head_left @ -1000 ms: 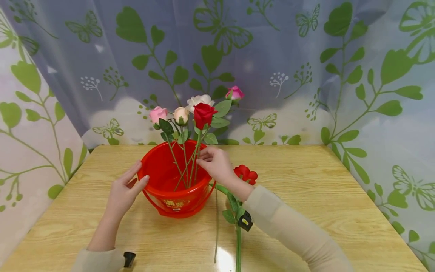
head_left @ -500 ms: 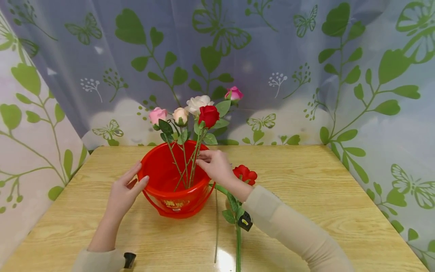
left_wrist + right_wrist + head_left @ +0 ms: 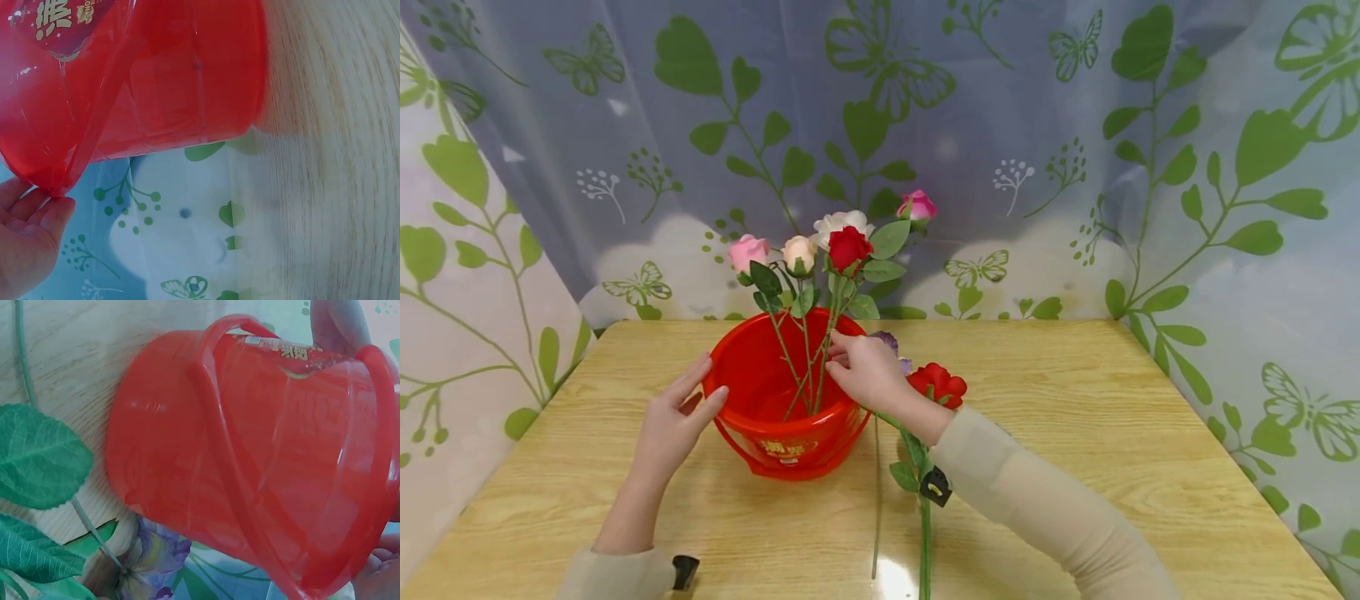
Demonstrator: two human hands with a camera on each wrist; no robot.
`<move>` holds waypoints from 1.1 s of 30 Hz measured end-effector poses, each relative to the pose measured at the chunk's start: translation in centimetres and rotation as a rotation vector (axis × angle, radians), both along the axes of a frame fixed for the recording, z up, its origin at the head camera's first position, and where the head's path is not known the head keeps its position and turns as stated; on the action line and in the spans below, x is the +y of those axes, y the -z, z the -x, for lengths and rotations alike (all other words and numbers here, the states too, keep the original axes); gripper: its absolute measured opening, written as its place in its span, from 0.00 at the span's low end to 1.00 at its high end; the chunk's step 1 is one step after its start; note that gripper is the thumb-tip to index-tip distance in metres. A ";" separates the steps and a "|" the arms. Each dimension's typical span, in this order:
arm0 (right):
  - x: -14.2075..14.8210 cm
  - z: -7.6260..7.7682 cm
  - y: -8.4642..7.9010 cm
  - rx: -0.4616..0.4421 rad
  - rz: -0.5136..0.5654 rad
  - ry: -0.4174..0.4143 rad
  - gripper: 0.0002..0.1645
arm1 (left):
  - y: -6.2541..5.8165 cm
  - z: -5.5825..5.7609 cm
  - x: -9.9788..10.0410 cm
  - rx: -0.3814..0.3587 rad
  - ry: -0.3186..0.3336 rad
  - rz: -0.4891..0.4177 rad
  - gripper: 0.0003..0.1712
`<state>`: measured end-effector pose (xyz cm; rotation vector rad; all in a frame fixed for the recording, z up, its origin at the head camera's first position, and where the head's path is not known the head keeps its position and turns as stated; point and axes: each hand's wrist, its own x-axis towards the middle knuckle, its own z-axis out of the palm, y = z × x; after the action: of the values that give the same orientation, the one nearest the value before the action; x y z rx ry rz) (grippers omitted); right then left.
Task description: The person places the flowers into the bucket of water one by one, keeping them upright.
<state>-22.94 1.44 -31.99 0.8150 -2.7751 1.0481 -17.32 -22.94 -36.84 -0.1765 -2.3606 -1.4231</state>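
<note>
A red plastic bucket (image 3: 790, 450) stands on the table, holding several artificial roses. At its left rim my left hand (image 3: 670, 425) grips the edge; the left wrist view has the thumb and fingers of this hand (image 3: 31, 234) pinching the rim. My right hand (image 3: 872, 371) reaches over the right rim and pinches the stem of a red rose (image 3: 850, 248); its fingertips are partly hidden among the stems. Around that rose stand a light pink rose (image 3: 748, 252), a peach rose (image 3: 799, 254), a white rose (image 3: 835, 223) and a magenta rose (image 3: 919, 205).
Right of the bucket lie a red flower (image 3: 943, 387) with a long green stem (image 3: 926, 533), a thin bare stem (image 3: 876, 508) and a purple flower (image 3: 156, 556). A leaf-patterned curtain (image 3: 1045, 233) hangs behind the wooden table (image 3: 1075, 375).
The red rose's head swings right, then back left. My right hand shifts slightly left and down, uncovering the purple flower behind it. My left hand stays on the rim.
</note>
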 end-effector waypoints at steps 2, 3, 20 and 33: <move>0.0 -0.2 0.1 0.017 -0.019 -0.022 0.27 | 0.1 0.0 0.0 0.007 0.004 0.000 0.30; 0.0 -0.3 0.2 0.020 -0.020 -0.026 0.27 | 0.1 0.0 0.1 0.010 0.006 0.000 0.30; 4.2 -1.5 0.6 -0.110 0.401 -0.023 0.14 | -0.2 -0.1 0.2 -0.013 0.009 0.016 0.31; 7.5 -3.3 2.7 -0.132 0.423 0.010 0.09 | -0.1 0.0 -0.1 -0.001 0.009 0.007 0.31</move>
<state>-19.60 8.90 -34.71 0.6931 -2.5012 1.6603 -17.28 -22.99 -36.76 -0.1888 -2.3693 -1.4196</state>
